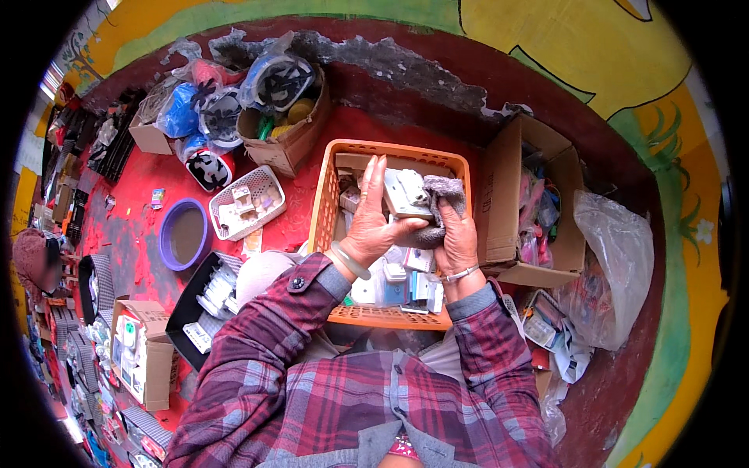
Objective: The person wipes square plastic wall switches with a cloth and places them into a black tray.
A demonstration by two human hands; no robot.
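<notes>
Right grip [456, 242] is clutching a bunched grey cloth [447, 189] against a white device [406, 196] above the orange basket [390, 317]. Left grip [370, 232] is standing wide-fingered against the device; I'm not able to tell if it's bearing it. I'm reading this as wiping; next move is probably calling for steady left support.

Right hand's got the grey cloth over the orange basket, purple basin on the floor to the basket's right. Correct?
One slip: the head view shows the purple basin to the left of the orange basket, not its right. The rest stands: right hand has the grey cloth over the basket, basin on the floor.
</notes>
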